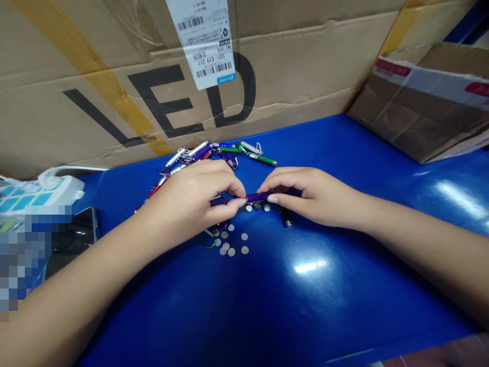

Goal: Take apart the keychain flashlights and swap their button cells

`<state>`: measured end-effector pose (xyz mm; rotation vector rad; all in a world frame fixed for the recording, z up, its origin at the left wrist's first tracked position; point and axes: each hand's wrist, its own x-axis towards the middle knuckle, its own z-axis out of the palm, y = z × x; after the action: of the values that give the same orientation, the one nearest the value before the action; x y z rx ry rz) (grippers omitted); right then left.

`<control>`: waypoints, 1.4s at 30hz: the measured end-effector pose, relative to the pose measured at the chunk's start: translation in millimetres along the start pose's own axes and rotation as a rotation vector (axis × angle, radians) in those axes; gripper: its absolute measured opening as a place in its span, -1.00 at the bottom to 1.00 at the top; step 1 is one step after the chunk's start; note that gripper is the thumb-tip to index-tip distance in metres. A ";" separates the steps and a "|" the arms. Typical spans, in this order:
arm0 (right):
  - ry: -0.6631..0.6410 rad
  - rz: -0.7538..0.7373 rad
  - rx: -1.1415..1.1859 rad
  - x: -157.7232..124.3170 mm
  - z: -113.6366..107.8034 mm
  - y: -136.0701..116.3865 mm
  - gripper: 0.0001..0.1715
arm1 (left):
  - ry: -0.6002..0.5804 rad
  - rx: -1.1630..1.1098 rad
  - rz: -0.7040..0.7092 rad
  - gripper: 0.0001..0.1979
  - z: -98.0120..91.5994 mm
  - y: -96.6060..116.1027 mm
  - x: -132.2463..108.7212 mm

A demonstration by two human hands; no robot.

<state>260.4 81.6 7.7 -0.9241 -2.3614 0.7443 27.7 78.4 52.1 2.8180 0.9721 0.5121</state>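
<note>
A slim purple flashlight tube (258, 197) lies level between my two hands, just above the blue table. The thumb and forefinger of my left hand (208, 191) pinch at its left end; whether a small part sits between those fingertips is hidden. My right hand (311, 196) grips the right end with thumb and fingers. Below the tube are small silvery caps (266, 208) and a black flashlight tube (286, 217). Several button cells (231, 252) are scattered nearer to me. A green carabiner (208, 241) shows partly beneath my left hand.
Behind my hands lies a pile of coloured mini flashlights (263, 159) with carabiners. A large LED carton (290, 66) walls off the back, and an open cardboard box (424, 107) stands right. At left are a power strip (69, 189) and a phone (76, 244).
</note>
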 end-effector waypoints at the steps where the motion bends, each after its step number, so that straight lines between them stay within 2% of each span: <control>1: -0.001 -0.002 0.005 0.1 0.2 0.0 -0.80 | 0.006 0.004 0.003 -0.92 -0.2 -0.1 -0.1; 8: 0.000 0.015 0.023 0.1 -0.9 0.0 -0.80 | 0.024 -0.026 0.017 -0.89 -2.4 -2.1 -2.1; 12: 0.004 0.037 0.045 0.1 -1.9 0.5 -0.79 | 0.049 -0.007 0.079 -0.85 -4.7 -3.7 -4.3; 17: -0.007 0.036 0.054 -0.1 -2.7 -0.1 -0.79 | 0.026 0.061 0.132 -0.77 -3.9 -4.9 -6.5; 23: -0.006 0.055 0.073 -0.2 -2.5 0.6 -0.79 | 0.033 0.005 0.084 -0.76 -6.9 -2.0 -6.3; 26: 0.001 0.061 0.095 -0.2 -2.2 2.4 -0.79 | 0.049 -0.010 0.006 -0.82 -9.8 -6.6 -6.2; 31: 0.017 0.069 0.065 -0.1 -3.3 4.0 -0.77 | -0.204 0.050 -0.068 -0.83 -4.3 -21.0 -6.0; 38: 0.023 0.056 0.031 -1.1 -4.3 4.0 -0.76 | -0.352 0.122 -0.146 -0.77 5.3 -16.9 -4.5; 42: 0.021 0.050 0.017 -1.0 -4.4 3.1 -0.76 | -0.442 0.081 -0.149 -0.80 5.7 -20.8 -5.4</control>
<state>265.1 84.1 8.7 -0.9828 -2.3175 0.7689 13.7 91.5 40.8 2.7154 1.1050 -0.1668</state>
